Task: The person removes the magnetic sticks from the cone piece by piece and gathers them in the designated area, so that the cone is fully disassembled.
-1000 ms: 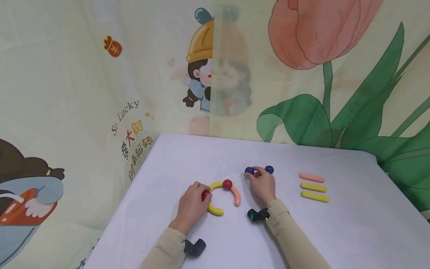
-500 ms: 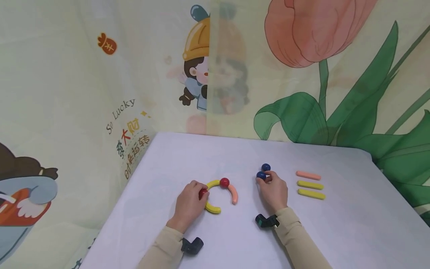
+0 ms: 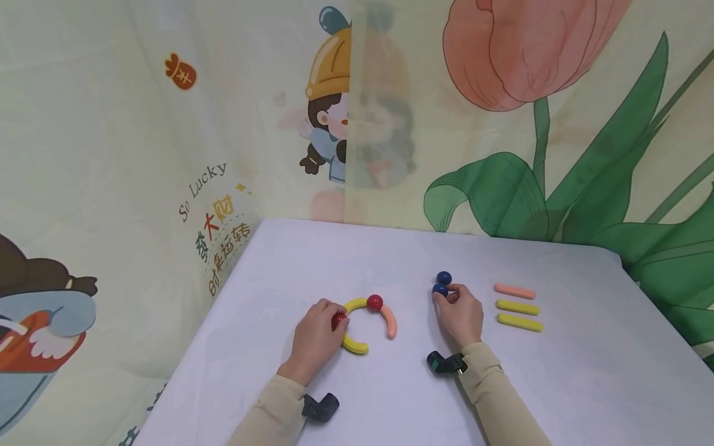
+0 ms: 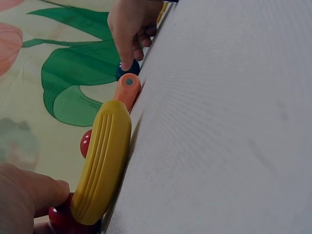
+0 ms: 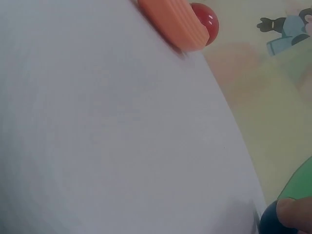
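Observation:
My left hand (image 3: 317, 339) grips a red ball (image 3: 338, 319) at the left side of a partial ring on the table. Two curved yellow bars, one behind (image 3: 355, 304) and one in front (image 3: 356, 345), meet this ball. At the back of the ring a second red ball (image 3: 375, 302) joins the rear yellow bar to a curved orange bar (image 3: 390, 323). To the right of the ring, my right hand (image 3: 462, 316) pinches a blue ball (image 3: 440, 290) between thumb and forefinger. Another blue ball (image 3: 444, 277) sits just behind it. The right wrist view catches only a fingertip on the blue ball (image 5: 274, 220).
Farther right lie three straight bars in a row: an orange one (image 3: 515, 291) at the back and two yellow ones, middle (image 3: 517, 307) and front (image 3: 519, 322). A white-covered table (image 3: 602, 347) carries everything, with printed curtains (image 3: 223, 111) behind and at left.
My right hand has moved right and turned. The two blue balls, side by side and apart at first, now stand one behind the other. The left hand keeps its grip on the red ball.

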A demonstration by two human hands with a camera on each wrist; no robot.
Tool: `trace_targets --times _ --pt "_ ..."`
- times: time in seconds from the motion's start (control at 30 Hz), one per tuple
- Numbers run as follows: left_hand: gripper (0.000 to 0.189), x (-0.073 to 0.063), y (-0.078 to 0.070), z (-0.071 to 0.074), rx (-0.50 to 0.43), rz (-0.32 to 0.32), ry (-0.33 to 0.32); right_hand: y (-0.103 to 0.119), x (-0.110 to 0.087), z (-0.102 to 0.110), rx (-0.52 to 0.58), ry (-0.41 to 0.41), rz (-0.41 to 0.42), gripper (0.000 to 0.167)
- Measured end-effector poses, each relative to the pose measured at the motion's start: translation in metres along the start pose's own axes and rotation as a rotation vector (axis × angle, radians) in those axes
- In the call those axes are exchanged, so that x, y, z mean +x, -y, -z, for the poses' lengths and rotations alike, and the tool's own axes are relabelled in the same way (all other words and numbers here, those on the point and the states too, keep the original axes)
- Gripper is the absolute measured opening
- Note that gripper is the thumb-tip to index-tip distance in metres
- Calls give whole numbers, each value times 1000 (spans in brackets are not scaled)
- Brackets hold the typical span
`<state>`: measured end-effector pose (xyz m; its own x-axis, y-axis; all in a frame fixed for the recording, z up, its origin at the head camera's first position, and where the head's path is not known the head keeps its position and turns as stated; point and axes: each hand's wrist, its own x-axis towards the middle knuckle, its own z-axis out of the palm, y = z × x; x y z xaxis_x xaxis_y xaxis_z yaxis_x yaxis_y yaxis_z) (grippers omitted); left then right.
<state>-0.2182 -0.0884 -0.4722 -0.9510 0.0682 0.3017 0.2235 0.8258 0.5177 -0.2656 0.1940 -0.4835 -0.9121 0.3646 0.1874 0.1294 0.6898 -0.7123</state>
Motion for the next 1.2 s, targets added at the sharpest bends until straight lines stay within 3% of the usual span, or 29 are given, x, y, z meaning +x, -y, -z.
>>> trace_targets --times 0.3,1.2 --pt "21 0 1 -1 -2 -7 -9 -3 2 0 10 -24 -1 41" --pt "22 1 -1 -1 17 27 18 -7 1 4 63 20 -45 47"
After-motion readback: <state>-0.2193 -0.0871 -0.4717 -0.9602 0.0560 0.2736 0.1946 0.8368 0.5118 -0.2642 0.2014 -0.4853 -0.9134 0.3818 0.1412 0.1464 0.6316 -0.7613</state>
